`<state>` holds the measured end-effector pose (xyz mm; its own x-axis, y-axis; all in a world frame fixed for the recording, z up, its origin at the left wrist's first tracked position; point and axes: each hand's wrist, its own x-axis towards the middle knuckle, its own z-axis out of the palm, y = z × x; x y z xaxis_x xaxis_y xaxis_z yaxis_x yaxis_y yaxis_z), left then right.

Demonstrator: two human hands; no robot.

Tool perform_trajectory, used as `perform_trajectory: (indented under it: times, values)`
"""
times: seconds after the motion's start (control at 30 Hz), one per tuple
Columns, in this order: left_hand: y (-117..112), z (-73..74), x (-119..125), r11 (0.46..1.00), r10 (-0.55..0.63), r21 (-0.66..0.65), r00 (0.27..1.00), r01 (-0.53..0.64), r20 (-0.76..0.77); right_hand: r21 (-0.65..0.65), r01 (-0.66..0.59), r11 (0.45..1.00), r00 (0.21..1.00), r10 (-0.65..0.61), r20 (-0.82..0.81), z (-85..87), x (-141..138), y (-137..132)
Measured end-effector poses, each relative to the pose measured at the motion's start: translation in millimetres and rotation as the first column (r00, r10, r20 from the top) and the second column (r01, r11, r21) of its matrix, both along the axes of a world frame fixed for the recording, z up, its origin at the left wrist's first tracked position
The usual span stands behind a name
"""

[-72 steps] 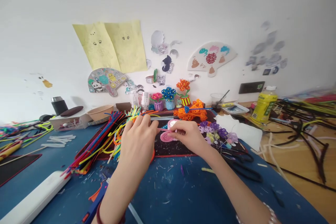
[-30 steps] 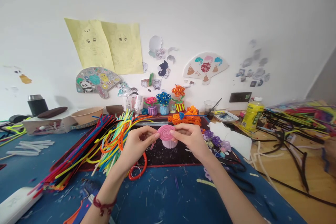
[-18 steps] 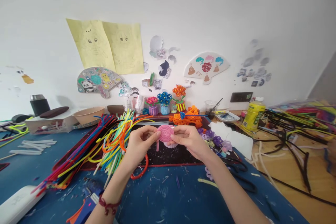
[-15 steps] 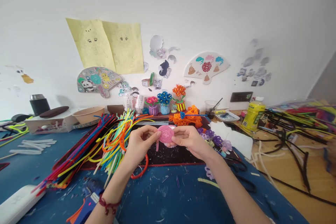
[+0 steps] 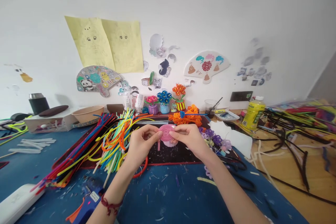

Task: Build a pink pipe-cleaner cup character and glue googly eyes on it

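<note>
Between my two hands is a flat pink pipe-cleaner coil [image 5: 165, 133], held up facing me above the dark mat [image 5: 168, 157]. My left hand [image 5: 146, 140] pinches its left edge between thumb and fingers, and a short pink tail hangs down there. On the opposite side my right hand [image 5: 187, 139] grips the rim, its thumb lying across the coil's face. Behind and just below the coil, a pale pink ribbed pot [image 5: 171, 143] shows in part; the rest is hidden.
Colourful pipe cleaners [image 5: 118, 140] lie left of my hands. A blue glue gun [image 5: 90, 199] rests near my left forearm. Orange pipe-cleaner flowers [image 5: 189, 116] and small flower pots [image 5: 165, 106] stand behind; purple flowers [image 5: 214, 138] lie right. A yellow bottle [image 5: 252, 114] stands farther right.
The coil has shifted slightly right. My right thumb has moved from its edge onto its face. More of the pale pink pot shows below it.
</note>
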<state>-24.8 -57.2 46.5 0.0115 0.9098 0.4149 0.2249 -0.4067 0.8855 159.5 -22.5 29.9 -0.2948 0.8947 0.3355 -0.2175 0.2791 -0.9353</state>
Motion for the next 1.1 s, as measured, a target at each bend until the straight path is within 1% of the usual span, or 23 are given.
perform_trajectory:
  times: [0.13,0.33,0.57,0.63,0.73,0.93,1.03,1.1]
  values:
    - [0.4,-2.7,3.0,0.999,0.035,0.028,0.999,-0.035,0.0,-0.008,0.009,1.0,1.0,-0.009,-0.018,0.6,0.7,-0.1]
    - [-0.4,-1.4,4.3,0.994,0.099,0.056,0.995,-0.097,-0.025,0.024,0.016,1.0,1.0,-0.016,0.004,-1.3,1.4,0.6]
    - [2.0,-3.0,1.4,0.989,0.136,0.069,0.989,-0.132,-0.054,0.027,0.05,0.998,0.999,-0.05,-0.003,-2.0,0.6,1.7]
    - [3.7,-4.9,0.0,0.99,0.129,0.07,0.99,-0.125,-0.058,0.014,0.062,0.998,0.998,-0.062,-0.014,-0.7,0.4,1.0]
    - [5.2,-6.4,-1.4,0.995,0.084,0.059,0.995,-0.081,-0.055,0.001,0.07,0.998,0.997,-0.07,-0.02,0.9,0.0,-0.3]
    - [2.8,-2.3,-2.7,1.0,-0.015,0.021,0.998,0.016,-0.058,-0.014,0.095,0.995,0.994,-0.096,-0.046,2.3,0.1,-1.6]
    - [2.2,-1.4,-4.0,0.999,-0.033,0.013,0.997,0.034,-0.075,-0.009,0.1,0.995,0.994,-0.1,-0.048,2.5,0.0,-1.9]
    - [2.3,-2.1,-4.7,0.999,-0.024,0.02,0.996,0.025,-0.089,-0.006,0.1,0.995,0.994,-0.1,-0.042,2.6,-0.5,-2.2]
